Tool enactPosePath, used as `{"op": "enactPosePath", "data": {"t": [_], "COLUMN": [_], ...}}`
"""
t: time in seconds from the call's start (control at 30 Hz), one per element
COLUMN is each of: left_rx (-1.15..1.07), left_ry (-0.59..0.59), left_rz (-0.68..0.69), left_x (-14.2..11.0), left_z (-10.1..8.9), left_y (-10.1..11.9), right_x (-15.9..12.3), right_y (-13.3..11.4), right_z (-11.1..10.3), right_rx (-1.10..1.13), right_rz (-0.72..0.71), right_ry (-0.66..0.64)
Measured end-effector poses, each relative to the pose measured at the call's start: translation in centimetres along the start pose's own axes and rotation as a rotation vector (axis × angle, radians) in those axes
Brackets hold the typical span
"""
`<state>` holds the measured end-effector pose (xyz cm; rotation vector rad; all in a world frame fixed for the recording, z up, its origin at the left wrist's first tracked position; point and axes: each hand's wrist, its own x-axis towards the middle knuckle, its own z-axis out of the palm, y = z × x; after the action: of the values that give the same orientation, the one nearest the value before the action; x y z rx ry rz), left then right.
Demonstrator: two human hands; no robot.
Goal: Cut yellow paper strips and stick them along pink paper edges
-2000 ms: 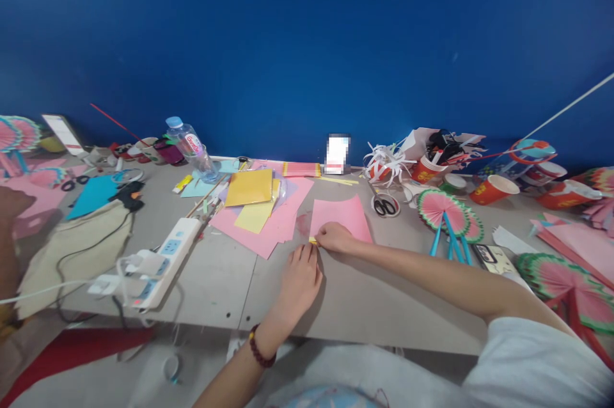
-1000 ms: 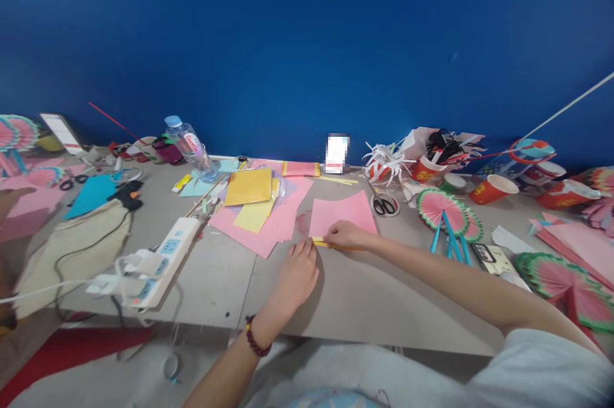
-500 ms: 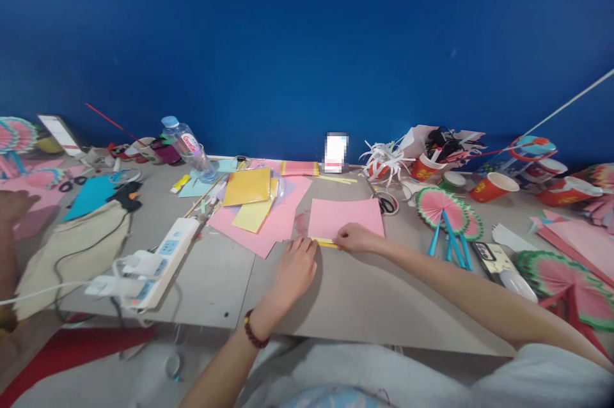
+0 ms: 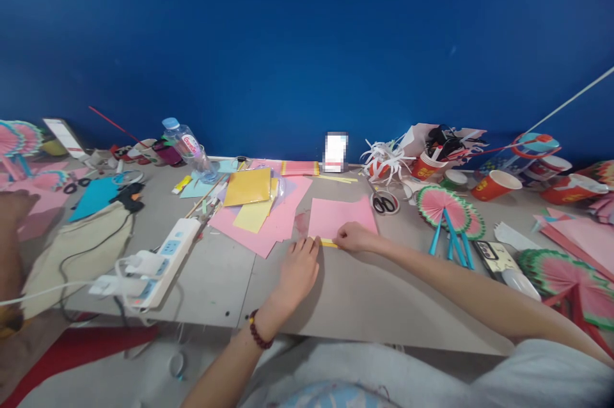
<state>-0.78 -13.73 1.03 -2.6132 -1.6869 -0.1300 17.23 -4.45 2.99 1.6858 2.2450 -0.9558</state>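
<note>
A pink sheet of paper [image 4: 338, 215] lies in front of me, with a yellow strip [image 4: 328, 242] along its near edge. At the left end of that edge, my left hand [image 4: 301, 262] presses bent fingers on the paper. My right hand [image 4: 355, 237] is closed in a pinch on the near edge farther right, its fingertips beside the yellow strip. The sheet's right side curves up a little. Just beyond it are black-handled scissors [image 4: 382, 204], partly within a roll of tape.
Left stand a power strip [image 4: 169, 267], more paper [image 4: 249, 187] and a bottle [image 4: 189, 147]. At right are paper fans [image 4: 442, 208], a phone [image 4: 490, 254] and red cups [image 4: 496, 185]. A phone [image 4: 336, 153] leans on the blue wall. Another person's arm [image 4: 10, 248] shows far left.
The pink sheet's right side has curled up and inward, exposing more of the scissors. Both hands stay at the near edge, with the left shifted very slightly right.
</note>
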Motion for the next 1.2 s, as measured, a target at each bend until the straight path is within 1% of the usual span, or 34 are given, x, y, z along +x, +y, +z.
{"op": "enactPosePath", "data": {"t": [0.57,0.77,0.87,0.93,1.07,1.2], "left_rx": [0.038,0.051,0.065,0.061,0.032,0.019], "left_ry": [-0.021,0.028,0.052,0.043,0.002,0.010], "left_rz": [-0.015,-0.010,0.018,0.026,-0.005,-0.014], "left_x": [0.2,0.2,0.2,0.3,0.4,0.4], "left_z": [0.4,0.8,1.1,1.0,0.2,0.1], "left_y": [0.4,0.4,0.8,1.1,1.7,2.2], "right_x": [0.0,-0.1,-0.2,-0.4,-0.5,-0.6], "right_y": [-0.7,-0.9,-0.9,-0.6,0.7,2.2], "right_z": [0.1,-0.1,-0.4,-0.7,-0.8,-1.0], "right_rx": [-0.098,-0.097,-0.074,-0.056,-0.024,-0.043], "right_rz": [0.043,0.062,0.062,0.042,-0.018,-0.016], "right_ry": [0.023,-0.004,-0.019,-0.028,-0.032,-0.045]}}
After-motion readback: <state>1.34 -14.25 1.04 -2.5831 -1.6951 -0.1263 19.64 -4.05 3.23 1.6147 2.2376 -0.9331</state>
